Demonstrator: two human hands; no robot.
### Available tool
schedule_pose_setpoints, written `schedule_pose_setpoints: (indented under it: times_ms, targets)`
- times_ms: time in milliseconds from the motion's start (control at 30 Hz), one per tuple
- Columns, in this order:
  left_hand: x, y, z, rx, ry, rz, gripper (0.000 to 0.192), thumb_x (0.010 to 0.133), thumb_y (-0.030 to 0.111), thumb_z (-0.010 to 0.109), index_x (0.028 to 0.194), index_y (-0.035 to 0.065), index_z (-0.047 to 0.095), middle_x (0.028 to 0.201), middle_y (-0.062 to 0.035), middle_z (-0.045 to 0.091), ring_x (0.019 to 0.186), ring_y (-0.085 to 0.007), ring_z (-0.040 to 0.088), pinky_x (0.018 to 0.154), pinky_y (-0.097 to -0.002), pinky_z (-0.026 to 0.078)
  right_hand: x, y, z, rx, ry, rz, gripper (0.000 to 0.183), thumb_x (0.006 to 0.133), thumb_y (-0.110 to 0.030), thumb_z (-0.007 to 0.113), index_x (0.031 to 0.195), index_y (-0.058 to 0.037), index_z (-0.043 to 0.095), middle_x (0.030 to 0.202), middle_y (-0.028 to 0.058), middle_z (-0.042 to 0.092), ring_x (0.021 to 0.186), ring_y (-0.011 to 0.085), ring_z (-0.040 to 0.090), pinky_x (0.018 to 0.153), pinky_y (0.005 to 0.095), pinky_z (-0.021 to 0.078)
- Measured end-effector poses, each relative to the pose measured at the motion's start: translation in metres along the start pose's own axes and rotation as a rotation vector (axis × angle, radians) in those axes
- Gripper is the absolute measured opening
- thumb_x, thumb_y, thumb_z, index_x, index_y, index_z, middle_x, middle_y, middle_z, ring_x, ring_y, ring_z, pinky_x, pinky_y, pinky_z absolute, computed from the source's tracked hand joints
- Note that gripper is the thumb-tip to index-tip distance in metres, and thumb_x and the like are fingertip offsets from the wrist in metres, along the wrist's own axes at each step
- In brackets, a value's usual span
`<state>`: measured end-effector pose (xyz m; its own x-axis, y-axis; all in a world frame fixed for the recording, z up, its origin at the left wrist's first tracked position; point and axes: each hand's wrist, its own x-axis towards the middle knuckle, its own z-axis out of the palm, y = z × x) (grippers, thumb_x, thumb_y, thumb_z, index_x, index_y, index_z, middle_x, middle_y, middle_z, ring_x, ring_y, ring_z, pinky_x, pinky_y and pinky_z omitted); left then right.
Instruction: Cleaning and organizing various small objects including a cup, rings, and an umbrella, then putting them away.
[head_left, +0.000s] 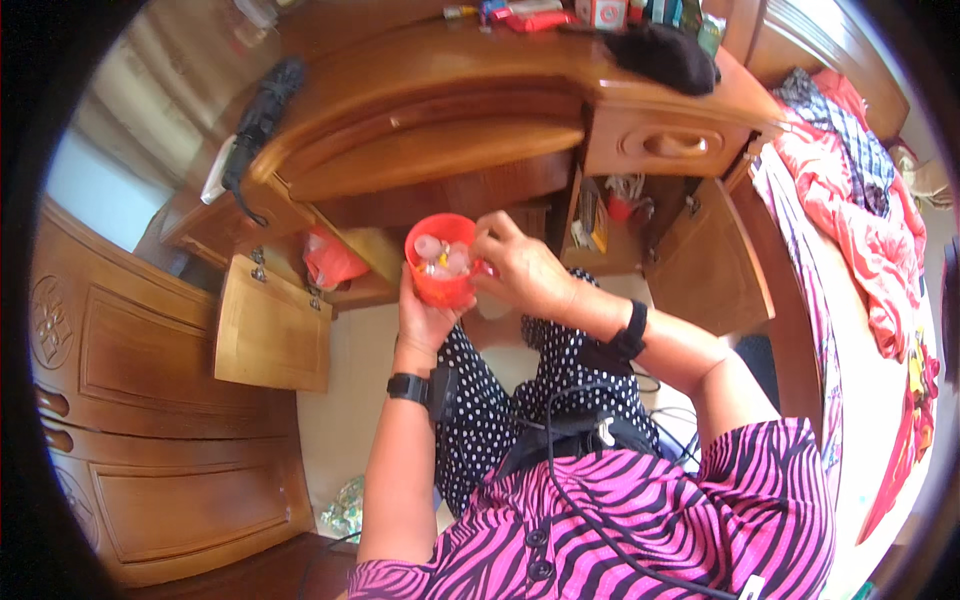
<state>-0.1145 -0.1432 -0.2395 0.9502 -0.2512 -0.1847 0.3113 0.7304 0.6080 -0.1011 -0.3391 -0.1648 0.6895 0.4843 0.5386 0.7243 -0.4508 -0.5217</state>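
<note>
My left hand holds a red plastic cup from below and the side, tilted so that its opening faces me. Inside the cup lie several small pale, rounded items and a bit of something yellow; what they are cannot be made out. At the cup's right rim is my right hand, with bent fingers touching or close to the rim. Whether its fingertips pinch anything is hidden.
A wooden dresser curves ahead, bearing a black cloth item and a folded black umbrella. Low cabinet doors stand ajar on both sides. A red plastic bag sits in the left compartment. Clothes cover the bed at right.
</note>
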Motion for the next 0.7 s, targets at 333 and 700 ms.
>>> schedule_pose_setpoints:
  times_ms: [333, 700]
  targets:
    - [0.003, -0.001, -0.003, 0.049, 0.012, -0.010, 0.066, 0.091, 0.063, 0.040, 0.131, 0.0113, 0.048, 0.124, -0.0107, 0.058, 0.104, -0.0273, 0.060, 0.073, -0.0405, 0.055, -0.015, 0.009, 0.000, 0.158, -0.050, 0.183, 0.026, 0.076, -0.015, 0.070, 0.098, -0.0032, 0.060, 0.089, 0.0163, 0.062, 0.083, 0.0325, 0.064, 0.075, 0.0394, 0.0519]
    - [-0.003, -0.015, -0.021, 0.715, 0.163, 0.091, 0.051, 0.096, 0.037, 0.053, 0.133, 0.0014, 0.047, 0.118, -0.0115, 0.061, 0.103, -0.0217, 0.061, 0.082, -0.0320, 0.053, -0.055, 0.043, -0.071, 0.132, 0.148, 0.367, 0.026, 0.071, -0.012, 0.074, 0.091, 0.0013, 0.063, 0.085, 0.0164, 0.063, 0.074, 0.0265, 0.065, 0.068, 0.0349, 0.0523]
